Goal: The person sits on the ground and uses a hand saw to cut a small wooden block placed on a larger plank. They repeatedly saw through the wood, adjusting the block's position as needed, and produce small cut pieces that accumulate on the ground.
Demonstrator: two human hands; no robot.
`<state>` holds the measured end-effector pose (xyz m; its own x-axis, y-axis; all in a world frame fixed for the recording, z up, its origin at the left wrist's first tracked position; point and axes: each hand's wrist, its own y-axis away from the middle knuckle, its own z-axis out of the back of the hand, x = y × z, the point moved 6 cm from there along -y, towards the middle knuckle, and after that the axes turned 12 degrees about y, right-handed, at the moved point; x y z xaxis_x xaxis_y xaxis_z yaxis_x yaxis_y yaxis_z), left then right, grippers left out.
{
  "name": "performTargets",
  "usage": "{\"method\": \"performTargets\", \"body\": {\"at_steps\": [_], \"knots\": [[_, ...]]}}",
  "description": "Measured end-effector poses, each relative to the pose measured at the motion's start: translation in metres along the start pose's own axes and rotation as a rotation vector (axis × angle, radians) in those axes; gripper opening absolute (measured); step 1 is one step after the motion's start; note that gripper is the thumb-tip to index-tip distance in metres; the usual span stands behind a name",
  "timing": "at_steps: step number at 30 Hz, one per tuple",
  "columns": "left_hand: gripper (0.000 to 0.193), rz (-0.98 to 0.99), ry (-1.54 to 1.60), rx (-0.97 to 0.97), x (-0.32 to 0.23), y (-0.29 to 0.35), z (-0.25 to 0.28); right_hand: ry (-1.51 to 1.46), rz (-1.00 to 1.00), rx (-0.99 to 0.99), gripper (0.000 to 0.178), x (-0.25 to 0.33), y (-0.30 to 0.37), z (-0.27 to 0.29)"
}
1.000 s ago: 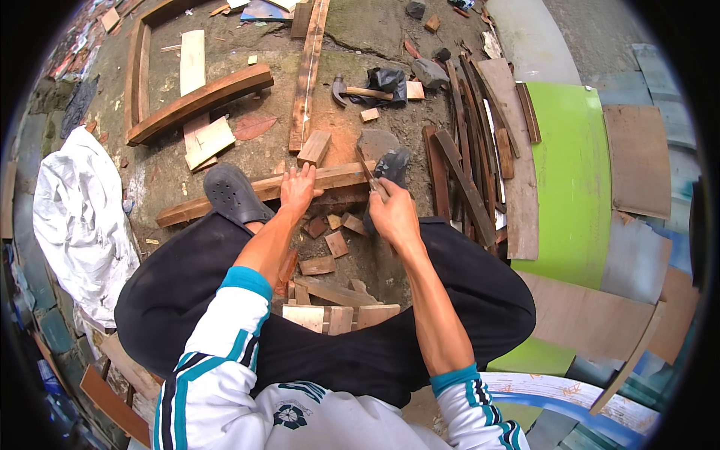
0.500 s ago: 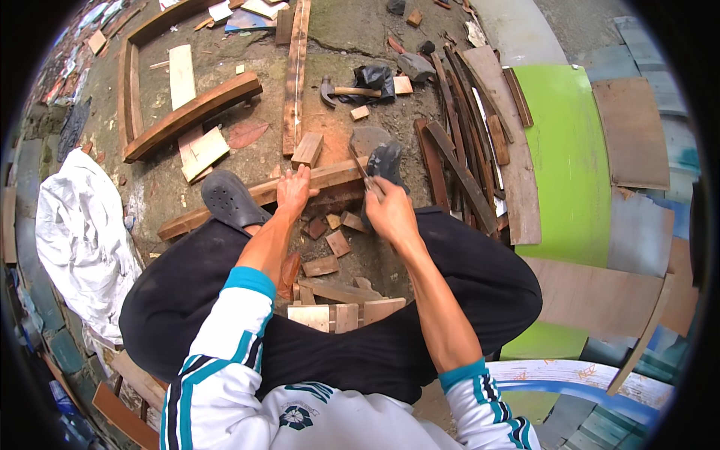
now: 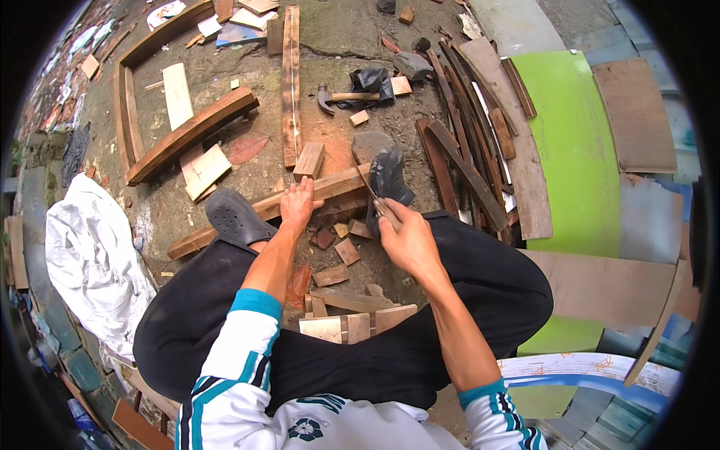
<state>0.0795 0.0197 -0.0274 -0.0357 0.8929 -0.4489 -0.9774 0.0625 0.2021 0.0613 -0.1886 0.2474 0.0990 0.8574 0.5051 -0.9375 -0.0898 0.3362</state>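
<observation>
Timber beam (image 3: 339, 183) slants from near left to far right, a left hand (image 3: 298, 201) resting on it, fingers extended, while the right hand (image 3: 409, 234) clamps what appears to be a saw (image 3: 375, 197) near the beam's right end; a hammer (image 3: 352, 97) lies beyond.

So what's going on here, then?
A person sits over a wooden beam on the ground. Their left hand rests on it, and their right hand grips a thin-bladed hand tool, its blade at the beam's right end. Whether it has cut in is too small to tell. Beyond lies a hammer, and small wood offcuts lie between the legs.
</observation>
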Motion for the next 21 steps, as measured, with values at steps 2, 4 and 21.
{"method": "performTargets", "body": {"at_steps": [2, 4, 21], "knots": [[0.075, 0.002, 0.006, -0.004, 0.003, -0.002, -0.003, -0.051, -0.009, 0.017, 0.043, 0.021, 0.044, 0.034], [0.075, -0.02, 0.006, 0.012, -0.003, -0.003, -0.003, -0.045, -0.034, 0.006, 0.042, 0.019, 0.04, 0.036], [0.069, -0.07, -0.01, -0.011, -0.014, -0.006, -0.004, -0.046, -0.086, -0.013, 0.04, -0.009, -0.022, 0.026]]}}
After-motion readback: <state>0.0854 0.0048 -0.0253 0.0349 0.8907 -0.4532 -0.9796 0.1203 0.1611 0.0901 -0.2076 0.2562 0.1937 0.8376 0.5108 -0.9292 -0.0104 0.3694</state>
